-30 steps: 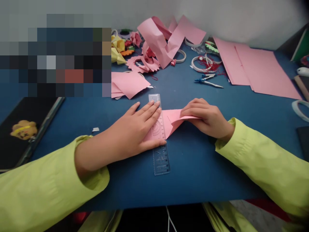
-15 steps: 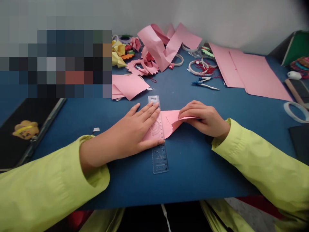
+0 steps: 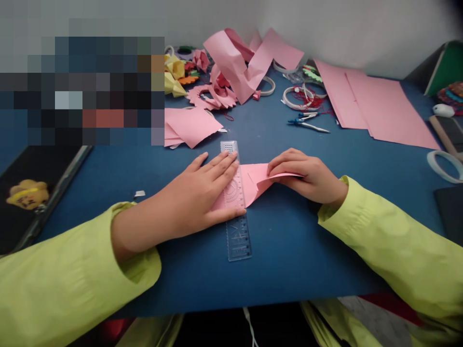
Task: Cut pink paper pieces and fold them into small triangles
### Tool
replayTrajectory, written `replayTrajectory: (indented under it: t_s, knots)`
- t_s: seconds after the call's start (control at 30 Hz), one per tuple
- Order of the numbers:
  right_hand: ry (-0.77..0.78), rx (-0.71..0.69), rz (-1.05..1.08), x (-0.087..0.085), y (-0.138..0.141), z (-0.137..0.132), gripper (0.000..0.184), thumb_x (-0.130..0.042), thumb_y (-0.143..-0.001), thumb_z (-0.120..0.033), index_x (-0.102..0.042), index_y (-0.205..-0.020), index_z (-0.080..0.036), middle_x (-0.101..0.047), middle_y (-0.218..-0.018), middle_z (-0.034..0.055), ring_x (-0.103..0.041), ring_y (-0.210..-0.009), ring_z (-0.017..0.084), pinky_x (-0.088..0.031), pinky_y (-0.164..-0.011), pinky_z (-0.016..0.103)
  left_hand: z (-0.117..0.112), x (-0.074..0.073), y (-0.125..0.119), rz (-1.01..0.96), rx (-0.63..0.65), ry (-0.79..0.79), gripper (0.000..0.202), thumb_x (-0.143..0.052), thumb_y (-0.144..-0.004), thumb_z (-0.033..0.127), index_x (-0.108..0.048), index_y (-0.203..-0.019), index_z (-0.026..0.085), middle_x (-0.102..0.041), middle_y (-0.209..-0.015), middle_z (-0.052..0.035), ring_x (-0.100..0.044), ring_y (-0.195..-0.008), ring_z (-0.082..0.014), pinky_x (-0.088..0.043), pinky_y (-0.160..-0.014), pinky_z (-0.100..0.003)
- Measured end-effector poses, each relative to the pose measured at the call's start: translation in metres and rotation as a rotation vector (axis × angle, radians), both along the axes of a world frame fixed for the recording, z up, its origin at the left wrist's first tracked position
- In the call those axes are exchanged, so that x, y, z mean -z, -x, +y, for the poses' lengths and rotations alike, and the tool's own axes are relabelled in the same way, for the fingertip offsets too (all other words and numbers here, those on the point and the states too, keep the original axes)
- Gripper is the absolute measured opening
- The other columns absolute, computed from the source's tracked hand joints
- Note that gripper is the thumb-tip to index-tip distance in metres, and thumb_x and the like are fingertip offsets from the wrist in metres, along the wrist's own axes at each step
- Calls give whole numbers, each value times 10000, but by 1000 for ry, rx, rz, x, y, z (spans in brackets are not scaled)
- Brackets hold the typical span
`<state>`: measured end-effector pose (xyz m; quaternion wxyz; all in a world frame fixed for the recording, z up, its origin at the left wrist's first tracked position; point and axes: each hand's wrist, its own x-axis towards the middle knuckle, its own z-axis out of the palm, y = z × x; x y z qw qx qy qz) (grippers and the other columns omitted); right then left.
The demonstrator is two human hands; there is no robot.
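The spread left hand (image 3: 191,196) pins the clear protractor ruler (image 3: 239,241) over the pink paper (image 3: 254,170), whose raised end the right hand (image 3: 307,173) pinches right of the ruler, both poses virtually unchanged, suggesting steady bracing.

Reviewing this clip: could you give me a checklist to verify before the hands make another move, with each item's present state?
1. Left hand steadying the ruler: ok, spread across it.
2. Ruler on top of the paper: ok, pink shows through it.
3. Right hand gripping the paper: ok, pinched.
4. Paper flat throughout: not ok, right part lifted and bent.
5. Paper's left end flat: cannot tell, left hand covers it.
6. Compass apart from both hands: ok.
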<state>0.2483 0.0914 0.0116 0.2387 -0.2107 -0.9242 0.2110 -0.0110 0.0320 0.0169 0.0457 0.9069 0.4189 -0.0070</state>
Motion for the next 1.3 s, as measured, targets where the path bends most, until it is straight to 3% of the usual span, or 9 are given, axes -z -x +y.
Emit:
replayTrajectory:
  t_s: [0.3,0.43,0.57,0.67,0.73,0.83,1.0,1.13,1.3]
  knots:
    - [27,106,-28,1,13,1,208,-469,-941,-252,-609,-821,-158,-627,-838,60,-531,-792,157,-414,-760,317,0,3,1,-56,20,-51,801,-210,-912,657,-284,-1446,64,-222,-1525,-162,-235,-1416,-303,-252,-1119,-525]
    - [70,248,59,3,26,3,226,-460,-935,-239,-593,-770,-163,-580,-736,28,-485,-715,145,-399,-708,297,1,2,0,-49,31,-37,792,-293,-909,639,-307,-1433,46,-240,-1515,-183,-235,-1413,-321,-241,-1121,-529]
    - [177,267,113,-1,26,5,197,-579,-877,-339,-615,-978,-173,-640,-955,54,-566,-885,171,-433,-819,324,2,2,0,-52,26,-35,796,-324,-898,643,-317,-1430,50,-242,-1515,-183,-229,-1414,-328,-231,-1126,-524]
    - [245,125,16,-7,11,10,493,-756,-710,-404,-584,-1119,-189,-615,-1135,88,-559,-1051,214,-425,-936,376,2,2,0,-53,12,-27,793,-320,-895,651,-314,-1435,70,-212,-1527,-165,-221,-1420,-311,-222,-1134,-509]
    - [322,25,-36,-10,0,16,343,-729,-740,-388,-641,-1014,-203,-622,-1151,85,-565,-1080,215,-431,-954,380,2,1,0,-50,9,-17,792,-330,-892,653,-317,-1434,75,-208,-1529,-159,-217,-1422,-302,-214,-1140,-496]
    - [391,48,6,-10,-8,24,163,-683,-783,-373,-694,-849,-224,-661,-1078,56,-599,-1017,198,-460,-917,362,1,1,0,-52,7,-10,783,-357,-887,649,-339,-1426,81,-224,-1526,-161,-220,-1420,-308,-206,-1141,-495]
    - [389,210,97,-4,6,27,165,-704,-751,-343,-708,-837,-202,-692,-883,37,-608,-841,186,-468,-796,328,2,0,0,-78,22,-28,768,-386,-883,642,-390,-1393,68,-244,-1517,-177,-242,-1412,-313,-221,-1134,-493]
    - [392,316,129,0,19,25,186,-658,-771,-344,-700,-818,-169,-681,-802,26,-581,-751,164,-445,-710,294,1,-1,-1,-103,27,-28,728,-414,-876,633,-507,-1296,45,-356,-1459,-223,-288,-1388,-342,-254,-1113,-516]
    - [326,359,190,3,32,25,195,-585,-796,-314,-684,-775,-148,-623,-723,10,-504,-672,125,-384,-629,260,2,-4,0,-130,42,-24,616,-441,-878,601,-603,-1183,91,-440,-1410,-206,-346,-1355,-350,-281,-1100,-518]
